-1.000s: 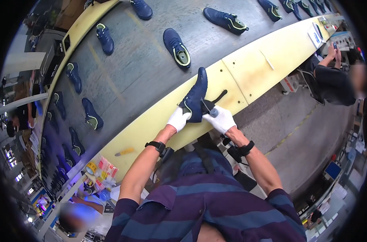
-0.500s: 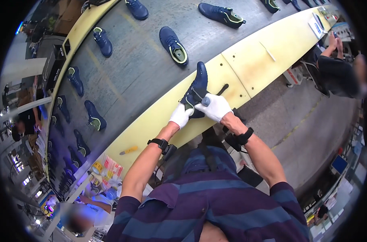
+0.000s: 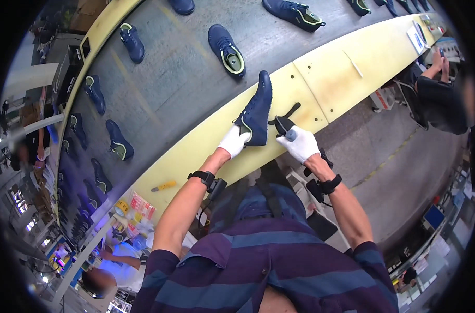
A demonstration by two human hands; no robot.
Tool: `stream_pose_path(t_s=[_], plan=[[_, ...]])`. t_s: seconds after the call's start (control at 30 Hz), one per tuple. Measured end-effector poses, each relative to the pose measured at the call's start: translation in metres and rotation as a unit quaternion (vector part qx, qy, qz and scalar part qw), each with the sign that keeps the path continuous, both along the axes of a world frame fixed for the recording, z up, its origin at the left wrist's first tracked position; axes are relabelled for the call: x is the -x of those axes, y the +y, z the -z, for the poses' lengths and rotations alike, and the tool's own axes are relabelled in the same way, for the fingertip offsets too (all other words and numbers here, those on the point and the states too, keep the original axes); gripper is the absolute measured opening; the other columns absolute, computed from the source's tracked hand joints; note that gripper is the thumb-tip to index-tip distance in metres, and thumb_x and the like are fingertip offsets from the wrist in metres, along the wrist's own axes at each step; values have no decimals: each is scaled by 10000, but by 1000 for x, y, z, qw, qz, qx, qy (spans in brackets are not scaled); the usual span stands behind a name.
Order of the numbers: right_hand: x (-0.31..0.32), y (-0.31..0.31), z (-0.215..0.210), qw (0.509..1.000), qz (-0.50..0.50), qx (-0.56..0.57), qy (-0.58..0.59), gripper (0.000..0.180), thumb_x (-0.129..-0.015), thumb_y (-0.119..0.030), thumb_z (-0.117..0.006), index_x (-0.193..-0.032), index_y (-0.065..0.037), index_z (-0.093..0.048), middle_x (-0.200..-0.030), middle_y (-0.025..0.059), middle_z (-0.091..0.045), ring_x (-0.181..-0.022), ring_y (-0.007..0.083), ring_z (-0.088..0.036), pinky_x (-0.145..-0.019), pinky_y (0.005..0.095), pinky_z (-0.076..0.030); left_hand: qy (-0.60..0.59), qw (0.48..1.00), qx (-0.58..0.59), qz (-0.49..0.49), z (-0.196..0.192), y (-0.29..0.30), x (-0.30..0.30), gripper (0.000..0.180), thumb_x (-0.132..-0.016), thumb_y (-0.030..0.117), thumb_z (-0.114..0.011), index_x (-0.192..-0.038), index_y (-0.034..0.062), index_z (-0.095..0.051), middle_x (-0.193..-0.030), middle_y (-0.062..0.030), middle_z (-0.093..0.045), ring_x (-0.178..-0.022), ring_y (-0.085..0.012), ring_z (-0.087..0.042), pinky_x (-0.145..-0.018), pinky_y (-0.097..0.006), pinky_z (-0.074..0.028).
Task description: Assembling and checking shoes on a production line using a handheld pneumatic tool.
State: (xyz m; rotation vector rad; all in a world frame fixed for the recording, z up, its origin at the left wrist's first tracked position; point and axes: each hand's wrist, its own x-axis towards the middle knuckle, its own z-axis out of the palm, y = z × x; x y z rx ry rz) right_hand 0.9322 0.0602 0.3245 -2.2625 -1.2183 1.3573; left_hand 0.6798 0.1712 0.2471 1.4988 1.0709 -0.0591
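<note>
My left hand (image 3: 234, 141), in a white glove, grips a navy shoe (image 3: 257, 109) by its opening at the heel. The shoe is tilted on its side, toe pointing away from me, above the yellow table edge. My right hand (image 3: 303, 145), also gloved, is closed round a tool with a grey-blue handle end (image 3: 291, 135). That hand is to the right of the shoe, apart from it. Just beyond its fingers lies a black object with a strap-like arm (image 3: 284, 123); whether the tool touches it I cannot tell.
Beyond the yellow ledge (image 3: 347, 78), a grey conveyor belt (image 3: 159, 68) carries several navy shoes, one nearby (image 3: 226, 51). A yellow-handled knife-like tool (image 3: 164, 185) lies on the ledge at left. A thin white stick (image 3: 353, 63) lies farther right. Other people work at both sides.
My right hand has moved right, taking the tool away from the shoe to beside the black object. My left hand keeps the shoe, now turned more upright. The shoes on the belt have shifted slightly.
</note>
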Motion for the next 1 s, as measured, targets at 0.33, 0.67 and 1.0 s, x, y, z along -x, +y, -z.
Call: stream_pose_path(t_s=[0.33,0.67,1.0], plan=[[34,89,-23,996,-37,-77,19,433,-890,-463,-806,-982,-44,-746,-908,221,-765,-881,428,-751,-798,467,-598,90,996,16,20,-25,7,-18,452,-986,182,-668,-1393,3,-585,-1234,-222,-713,-1129,-358,-690,-992,-428,-537],[37,97,-22,999,-26,-25,-13,445,-893,-489,-809,-987,-56,-769,-940,210,-779,-919,407,-759,-819,464,-599,79,996,-21,-35,-7,-7,-22,382,-959,226,-736,-1284,33,-674,-1207,-262,-728,-1176,-457,-681,-998,-503,-540],[27,83,-20,1000,-11,-24,-2,443,-901,-467,-803,-979,-35,-750,-915,216,-772,-914,407,-754,-815,457,-592,126,991,-45,-17,-8,-9,-25,381,-968,194,-702,-1283,-14,-650,-1192,-250,-726,-1154,-429,-691,-989,-467,-535]])
